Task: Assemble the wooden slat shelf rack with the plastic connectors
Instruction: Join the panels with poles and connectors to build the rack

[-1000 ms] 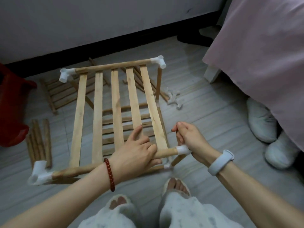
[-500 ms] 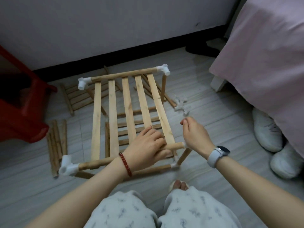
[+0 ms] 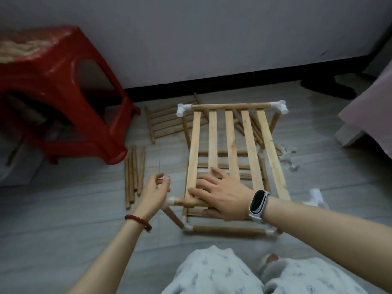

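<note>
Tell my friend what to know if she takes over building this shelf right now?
Right hand: flat on the top slat panel, fingers straight, pressing near the front rail.
Left hand: at the front-left connector, fingers curled; what it holds is unclear.
Done: two tiers joined by posts, white connectors on the corners.
Left: spare dowels and another slat panel lie on the floor, loose connectors on the right.

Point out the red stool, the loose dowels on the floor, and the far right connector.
red stool (image 3: 63, 85), head view, front leg panel.
loose dowels (image 3: 134, 172), head view, middle of the bundle.
far right connector (image 3: 280, 106), head view, white elbow body.
</note>
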A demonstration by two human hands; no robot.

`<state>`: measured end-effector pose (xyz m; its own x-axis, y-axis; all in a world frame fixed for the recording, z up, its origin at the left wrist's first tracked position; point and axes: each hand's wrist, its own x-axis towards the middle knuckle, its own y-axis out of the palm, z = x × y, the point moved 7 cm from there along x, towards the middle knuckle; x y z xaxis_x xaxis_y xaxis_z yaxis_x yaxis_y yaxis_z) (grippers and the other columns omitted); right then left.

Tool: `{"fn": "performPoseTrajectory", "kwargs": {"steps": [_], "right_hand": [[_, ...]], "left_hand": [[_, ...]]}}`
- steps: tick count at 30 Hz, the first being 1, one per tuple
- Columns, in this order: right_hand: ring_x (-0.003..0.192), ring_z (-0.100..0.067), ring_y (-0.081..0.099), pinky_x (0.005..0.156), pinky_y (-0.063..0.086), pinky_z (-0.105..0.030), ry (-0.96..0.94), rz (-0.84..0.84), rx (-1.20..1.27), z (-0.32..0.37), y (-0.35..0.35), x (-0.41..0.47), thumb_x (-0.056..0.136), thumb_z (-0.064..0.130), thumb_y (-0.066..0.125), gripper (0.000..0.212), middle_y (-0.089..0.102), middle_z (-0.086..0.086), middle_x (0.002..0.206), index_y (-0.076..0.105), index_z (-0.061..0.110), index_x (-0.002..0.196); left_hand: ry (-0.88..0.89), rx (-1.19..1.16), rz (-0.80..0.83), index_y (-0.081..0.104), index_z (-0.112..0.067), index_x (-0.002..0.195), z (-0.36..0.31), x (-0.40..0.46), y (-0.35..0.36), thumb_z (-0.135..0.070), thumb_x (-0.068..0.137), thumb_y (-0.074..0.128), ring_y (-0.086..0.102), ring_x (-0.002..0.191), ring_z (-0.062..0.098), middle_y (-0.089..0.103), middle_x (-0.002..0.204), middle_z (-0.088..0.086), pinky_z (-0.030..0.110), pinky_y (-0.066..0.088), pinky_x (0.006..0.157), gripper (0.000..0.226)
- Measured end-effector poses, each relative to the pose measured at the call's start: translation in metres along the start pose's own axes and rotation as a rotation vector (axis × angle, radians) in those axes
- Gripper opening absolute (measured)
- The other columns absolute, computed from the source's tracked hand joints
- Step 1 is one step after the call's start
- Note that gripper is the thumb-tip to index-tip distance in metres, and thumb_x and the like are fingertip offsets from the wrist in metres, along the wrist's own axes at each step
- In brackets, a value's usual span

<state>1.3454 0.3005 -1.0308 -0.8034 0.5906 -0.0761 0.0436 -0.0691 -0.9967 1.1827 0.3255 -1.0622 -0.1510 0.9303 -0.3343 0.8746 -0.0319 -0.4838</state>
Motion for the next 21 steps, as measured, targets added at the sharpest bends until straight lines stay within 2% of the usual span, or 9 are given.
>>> {"fn": "performPoseTrajectory", "kwargs": {"steps": [1, 3, 5, 7, 9, 12, 16, 21], "right_hand": [[0.119, -0.027, 0.051, 0.102, 0.037, -0.054, -0.002, -0.048, -0.035, 0.002, 0.000, 0.004, 0.088, 0.049, 0.034, 0.054, 0.062, -0.005, 0.110, 0.051, 0.016, 0.127], [0.107, -0.026, 0.060, 0.095, 0.045, -0.053, 0.009, -0.164, -0.071, 0.004, -0.004, 0.008, 0.089, 0.047, 0.031, 0.052, 0.069, 0.000, 0.090, 0.057, 0.015, 0.121], [0.085, -0.022, 0.065, 0.091, 0.048, -0.051, 0.015, -0.244, -0.068, 0.008, -0.003, 0.008, 0.090, 0.046, 0.029, 0.053, 0.067, 0.004, 0.073, 0.059, 0.015, 0.120], [0.071, -0.019, 0.061, 0.095, 0.044, -0.050, -0.009, -0.268, -0.059, 0.012, 0.003, 0.009, 0.092, 0.045, 0.029, 0.053, 0.065, 0.006, 0.068, 0.058, 0.014, 0.124], [0.068, -0.017, 0.057, 0.098, 0.038, -0.050, -0.031, -0.281, -0.055, 0.015, 0.007, 0.009, 0.093, 0.044, 0.030, 0.052, 0.065, 0.008, 0.068, 0.056, 0.012, 0.126], [0.064, -0.016, 0.055, 0.097, 0.043, -0.048, -0.056, -0.311, -0.023, 0.016, 0.005, 0.013, 0.093, 0.041, 0.032, 0.052, 0.063, 0.007, 0.066, 0.058, 0.008, 0.124], [0.065, -0.020, 0.055, 0.094, 0.029, -0.038, -0.080, -0.286, 0.064, 0.019, 0.014, 0.014, 0.093, 0.036, 0.032, 0.052, 0.065, 0.003, 0.068, 0.055, 0.000, 0.123], [0.065, -0.019, 0.052, 0.091, 0.029, -0.034, -0.069, -0.253, 0.098, 0.011, 0.019, 0.019, 0.098, 0.040, 0.022, 0.056, 0.061, 0.002, 0.062, 0.050, 0.001, 0.126]], "left_hand": [[-0.055, -0.136, 0.035, 0.058, -0.001, 0.109, 0.002, 0.002, 0.004, -0.024, 0.099, 0.043, 0.064, 0.085, 0.022, 0.068, 0.088, 0.008, 0.036, 0.049, 0.083, 0.030], [-0.185, -0.325, 0.043, 0.060, -0.003, 0.082, 0.005, 0.010, 0.005, -0.023, 0.099, 0.043, 0.061, 0.064, 0.023, 0.062, 0.053, 0.004, 0.034, 0.049, 0.070, 0.032], [-0.285, -0.371, 0.085, 0.055, -0.006, 0.070, 0.009, 0.013, 0.006, -0.023, 0.098, 0.046, 0.055, 0.053, 0.022, 0.052, 0.041, 0.001, 0.033, 0.046, 0.066, 0.034], [-0.338, -0.406, 0.201, 0.052, -0.008, 0.066, 0.015, 0.013, 0.011, -0.024, 0.097, 0.046, 0.049, 0.044, 0.018, 0.046, 0.039, 0.000, 0.034, 0.043, 0.067, 0.035], [-0.370, -0.510, 0.256, 0.048, -0.009, 0.064, 0.019, 0.010, 0.017, -0.023, 0.098, 0.044, 0.044, 0.038, 0.015, 0.041, 0.037, -0.001, 0.032, 0.041, 0.062, 0.037], [-0.366, -0.609, 0.188, 0.042, -0.012, 0.062, 0.022, 0.012, 0.017, -0.023, 0.100, 0.040, 0.037, 0.037, 0.014, 0.037, 0.037, -0.002, 0.029, 0.037, 0.055, 0.040], [-0.344, -0.581, 0.146, 0.039, -0.014, 0.061, 0.026, 0.012, 0.019, -0.026, 0.101, 0.038, 0.036, 0.042, 0.014, 0.035, 0.037, -0.004, 0.023, 0.035, 0.045, 0.041], [-0.310, -0.550, 0.121, 0.036, -0.015, 0.061, 0.023, 0.016, 0.021, -0.027, 0.102, 0.035, 0.036, 0.041, 0.013, 0.035, 0.036, -0.006, 0.022, 0.035, 0.044, 0.043]]}}
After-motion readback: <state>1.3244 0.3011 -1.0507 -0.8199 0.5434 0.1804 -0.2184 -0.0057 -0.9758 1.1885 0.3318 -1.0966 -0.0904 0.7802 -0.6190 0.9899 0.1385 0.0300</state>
